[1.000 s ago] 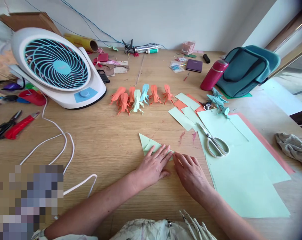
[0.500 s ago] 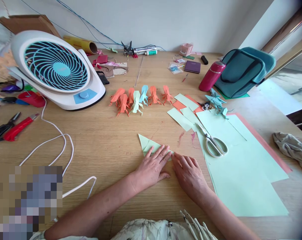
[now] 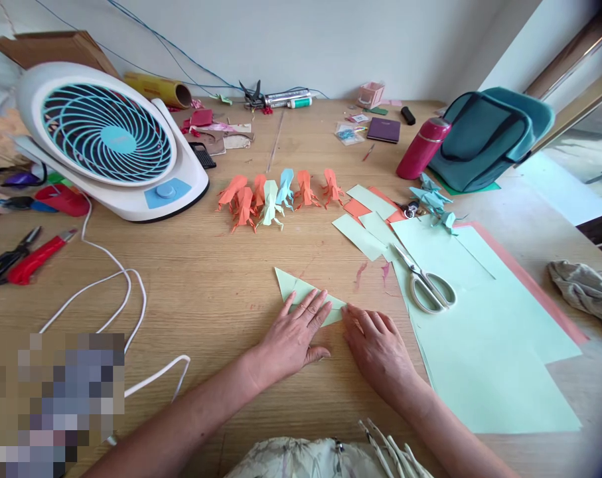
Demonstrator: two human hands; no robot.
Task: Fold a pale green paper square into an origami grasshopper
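A pale green sheet of paper (image 3: 289, 284), folded into a triangle, lies flat on the wooden table. Across its middle rests my left hand (image 3: 295, 335), fingers stretched and thumb apart, pressing down from above. My right hand (image 3: 377, 342) is curled at the triangle's right corner, with thumb and index finger closed on the paper's tip; part of that grip is hidden under the fingers. To the right, white-handled scissors (image 3: 433, 292) lie on large pale green sheets (image 3: 490, 372). Smaller cut pieces of green paper (image 3: 358, 236) and orange paper are beside them.
Folded paper beetles in orange (image 3: 306, 188), green (image 3: 270, 204) and blue stand beyond my hands. A white fan (image 3: 116, 136) is at left, its cable (image 3: 109, 249) looping across the table. A red bottle (image 3: 423, 149) and a teal bag (image 3: 487, 143) stand back right, a cloth (image 3: 582, 289) at the right edge.
My left hand has slid a little left along the folded paper, showing more of its right part. My right hand stays at the corner.
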